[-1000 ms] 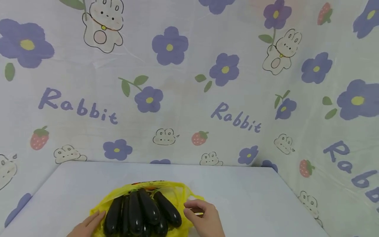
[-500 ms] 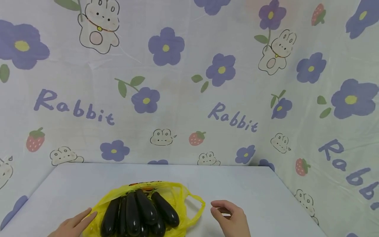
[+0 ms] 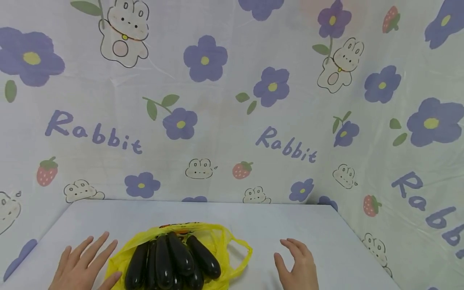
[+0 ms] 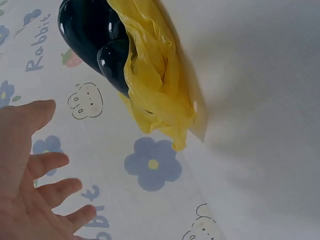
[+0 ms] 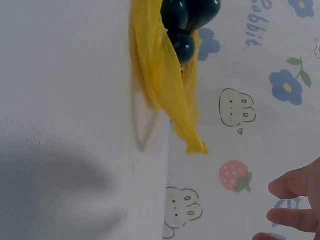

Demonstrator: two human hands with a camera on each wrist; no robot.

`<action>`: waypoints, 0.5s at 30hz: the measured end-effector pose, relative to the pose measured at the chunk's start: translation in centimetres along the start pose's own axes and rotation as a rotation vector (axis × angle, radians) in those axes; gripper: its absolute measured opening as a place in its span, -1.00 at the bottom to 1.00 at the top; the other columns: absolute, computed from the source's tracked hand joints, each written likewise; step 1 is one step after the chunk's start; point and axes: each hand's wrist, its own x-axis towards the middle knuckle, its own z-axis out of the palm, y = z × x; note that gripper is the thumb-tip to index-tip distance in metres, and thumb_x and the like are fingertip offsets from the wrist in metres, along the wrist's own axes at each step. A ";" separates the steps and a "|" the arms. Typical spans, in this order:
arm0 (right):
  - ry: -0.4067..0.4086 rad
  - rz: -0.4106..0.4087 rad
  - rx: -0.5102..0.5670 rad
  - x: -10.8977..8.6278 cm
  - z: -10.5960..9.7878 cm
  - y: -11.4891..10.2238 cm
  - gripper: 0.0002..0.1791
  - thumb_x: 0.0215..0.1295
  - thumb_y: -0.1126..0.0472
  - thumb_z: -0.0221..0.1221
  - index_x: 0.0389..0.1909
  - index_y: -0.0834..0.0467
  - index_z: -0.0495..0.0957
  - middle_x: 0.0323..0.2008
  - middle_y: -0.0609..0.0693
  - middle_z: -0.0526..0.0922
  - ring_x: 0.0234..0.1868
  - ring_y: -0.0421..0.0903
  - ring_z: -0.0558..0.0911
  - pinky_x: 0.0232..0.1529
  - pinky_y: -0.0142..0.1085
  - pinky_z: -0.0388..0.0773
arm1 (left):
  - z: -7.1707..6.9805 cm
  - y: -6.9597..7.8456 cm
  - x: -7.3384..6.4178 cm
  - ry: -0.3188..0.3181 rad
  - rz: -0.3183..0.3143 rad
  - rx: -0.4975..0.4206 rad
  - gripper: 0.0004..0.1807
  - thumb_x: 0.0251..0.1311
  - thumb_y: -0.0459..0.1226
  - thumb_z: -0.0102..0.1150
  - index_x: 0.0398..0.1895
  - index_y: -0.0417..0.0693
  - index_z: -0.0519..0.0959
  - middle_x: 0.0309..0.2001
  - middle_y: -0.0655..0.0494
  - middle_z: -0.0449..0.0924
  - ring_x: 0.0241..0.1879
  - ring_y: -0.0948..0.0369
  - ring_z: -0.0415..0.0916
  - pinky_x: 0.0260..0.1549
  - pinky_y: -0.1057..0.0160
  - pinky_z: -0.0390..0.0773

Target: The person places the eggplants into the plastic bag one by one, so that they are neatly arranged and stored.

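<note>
Several glossy dark eggplants (image 3: 164, 262) lie bunched in an opened yellow plastic bag (image 3: 221, 257) at the table's near edge, left of centre. A loop handle of the bag sticks out on its right side. My left hand (image 3: 81, 264) hovers just left of the bag, fingers spread and straight, holding nothing. To the right, apart from the bag, my right hand (image 3: 299, 264) is raised with thumb and fingers parted and nothing between them. Both wrist views show the bag away from the fingers. The bag's lower part is cut off in the head view.
A white table (image 3: 290, 225) bears the bag. Behind it and along its sides hangs a white cloth (image 3: 224, 145) printed with purple flowers, rabbits and strawberries.
My right hand has let go of the bag's handle and moved right, its fingers parting. My left hand has come off the bag's left side, moved left and spread its fingers.
</note>
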 end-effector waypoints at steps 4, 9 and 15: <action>0.025 -0.109 -0.095 0.0 0.1 0.7 -0.60 0.12 0.30 0.39 -0.01 0.32 0.61 0.02 0.26 0.53 0.03 0.28 0.52 -0.02 0.19 0.51 | 0.3 0.1 0.1 -0.068 -0.076 0.058 -0.23 0.07 0.19 0.30 0.26 -0.09 0.52 0.34 -0.10 0.34 0.25 -0.21 0.16 0.33 -0.32 -0.43; -0.011 -0.153 -0.218 0.3 0.4 1.4 -0.46 0.12 0.18 0.41 0.10 0.34 0.55 0.10 0.31 0.48 0.08 0.29 0.47 0.05 0.20 0.46 | 0.6 0.3 0.3 -0.152 -0.138 0.082 -0.24 0.16 0.23 0.20 0.25 -0.12 0.53 0.39 -0.14 0.27 0.28 -0.25 0.10 0.28 -0.30 -0.61; -0.034 -0.150 -0.250 0.7 0.4 1.6 -0.34 0.14 0.09 0.39 0.18 0.38 0.48 0.20 0.38 0.38 0.17 0.35 0.39 0.08 0.29 0.37 | 0.6 0.5 1.1 -0.251 -0.186 0.079 -0.20 0.22 0.25 0.11 0.31 -0.14 0.46 0.43 -0.19 0.16 0.32 -0.29 -0.01 0.22 -0.30 -0.71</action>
